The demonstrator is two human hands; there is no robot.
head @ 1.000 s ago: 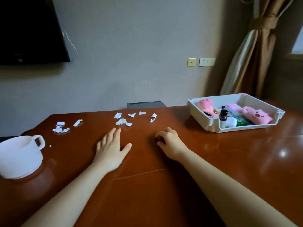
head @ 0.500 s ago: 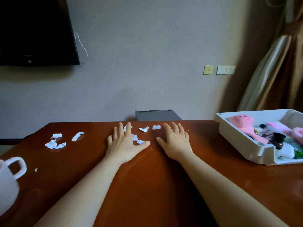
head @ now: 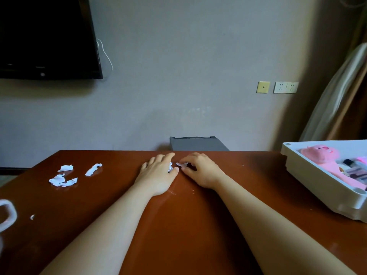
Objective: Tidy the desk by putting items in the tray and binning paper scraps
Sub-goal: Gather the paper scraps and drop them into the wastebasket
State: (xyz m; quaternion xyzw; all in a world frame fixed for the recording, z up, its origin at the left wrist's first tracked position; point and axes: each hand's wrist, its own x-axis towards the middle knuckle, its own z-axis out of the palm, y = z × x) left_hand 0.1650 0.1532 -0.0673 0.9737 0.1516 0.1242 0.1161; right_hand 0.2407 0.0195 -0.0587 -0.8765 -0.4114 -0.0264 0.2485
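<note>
Two bare forearms reach across a reddish-brown desk (head: 178,225) toward its far edge. The left hand (head: 157,173) lies palm down, fingers curled loosely over a small heap of white scraps (head: 170,166); whether it grips them or only covers them cannot be told. The right hand (head: 200,169) is beside it, thumb and forefinger pinched on a thin scrap between the two hands. The risk from here looks like loss of pieces: the paper is light and torn small, so a hurried sweep could push bits over the far edge, or a loose grip could let some fall on the way to the bin (head: 196,143), a grey box just behind the desk. A second cluster (head: 63,178) of crumpled white scraps lies well apart to the left, untouched, with one tiny fleck (head: 32,216) nearer the front. The white tray (head: 309,175) sits at the right edge, already holding a pink plush toy (head: 319,156) and small bottles. A white cup handle (head: 9,213) shows at far left.
</note>
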